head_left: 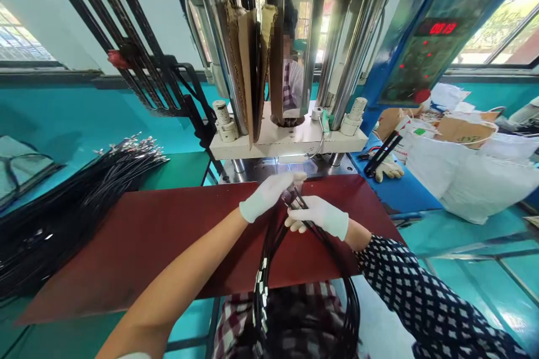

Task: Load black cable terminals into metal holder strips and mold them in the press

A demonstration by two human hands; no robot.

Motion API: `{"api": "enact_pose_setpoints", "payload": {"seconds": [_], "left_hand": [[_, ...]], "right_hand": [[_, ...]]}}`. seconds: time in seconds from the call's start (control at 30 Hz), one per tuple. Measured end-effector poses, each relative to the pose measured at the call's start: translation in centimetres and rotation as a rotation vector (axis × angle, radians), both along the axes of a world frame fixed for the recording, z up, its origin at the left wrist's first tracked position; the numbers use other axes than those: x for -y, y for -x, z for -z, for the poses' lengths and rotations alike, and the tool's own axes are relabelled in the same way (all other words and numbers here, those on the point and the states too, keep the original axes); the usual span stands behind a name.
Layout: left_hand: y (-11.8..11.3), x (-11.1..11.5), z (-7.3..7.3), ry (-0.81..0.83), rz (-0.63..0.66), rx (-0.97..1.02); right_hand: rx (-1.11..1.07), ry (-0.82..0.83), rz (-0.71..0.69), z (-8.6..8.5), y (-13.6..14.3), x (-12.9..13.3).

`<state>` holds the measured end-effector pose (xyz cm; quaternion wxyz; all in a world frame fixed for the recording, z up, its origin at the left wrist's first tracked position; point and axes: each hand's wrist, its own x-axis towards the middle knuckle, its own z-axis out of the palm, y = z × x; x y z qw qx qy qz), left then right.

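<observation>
Two white-gloved hands meet over the red-brown tabletop [168,235], just short of the press [290,140] that stands at 12 o'clock from them. The right hand [316,216] is closed round a bundle of black cables [352,314] near its upper ends. The left hand [273,193] reaches in from 10 o'clock, fingers bent about the cable ends — whether they pinch tightly I cannot tell, as the tips are partly hidden. From the hands the bundle hangs in two strands toward 6 o'clock, over the person's lap, and pale bands [261,286] show along the strand on the 7 o'clock side. At 9 o'clock lies a large heap of black cables [63,224]. A control box [421,50] with red digits stands at 1 o'clock; toward 3 o'clock a work glove [388,169] lies on a blue surface [404,193] — white sacks [475,174] sit beyond it.
</observation>
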<state>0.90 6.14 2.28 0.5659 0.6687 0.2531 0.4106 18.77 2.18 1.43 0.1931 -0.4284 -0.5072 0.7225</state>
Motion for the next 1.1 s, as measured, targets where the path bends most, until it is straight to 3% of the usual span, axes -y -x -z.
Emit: {"api": "enact_pose_setpoints", "payload": {"seconds": [0.13,0.2,0.33,0.43,0.5,0.57,0.67,0.8,0.97,1.1], "left_hand": [[0.9,0.1,0.6,-0.003,0.053,-0.077],[2.0,-0.6,0.8,-0.058,-0.016,-0.151],[4.4,-2.0,1.8,-0.399,-0.438,-0.833],[4.5,-2.4,2.8,-0.469,-0.456,-1.145],[3.8,-2.5,3.4,-0.468,-0.439,-1.196],[3.3,-2.4,3.6,-0.474,-0.426,-1.247],[4.0,-1.4,3.5,-0.488,-0.387,-1.286],[5.9,1.0,3.2,-0.487,-0.414,-1.347],[5.0,1.9,2.7,-0.481,-0.431,-1.479],[6.7,3.8,1.6,-0.329,-0.433,-1.59]], "right_hand": [[-0.099,0.042,0.114,0.6,0.4,-0.3],[-0.08,-0.01,0.137,0.6,0.1,-0.2],[-0.095,-0.016,0.245,0.4,-0.2,0.3],[-0.366,0.136,0.257,0.2,-0.1,0.3],[-0.475,0.222,0.24,0.1,0.0,0.2],[-0.434,0.237,0.243,0.0,0.2,0.2],[-0.27,0.148,0.222,-0.5,0.2,0.6],[-0.145,0.028,0.086,-1.5,0.2,1.2],[0.035,-0.045,-0.015,-1.6,0.8,1.2],[0.138,-0.195,-0.047,-1.3,0.8,1.7]]}}
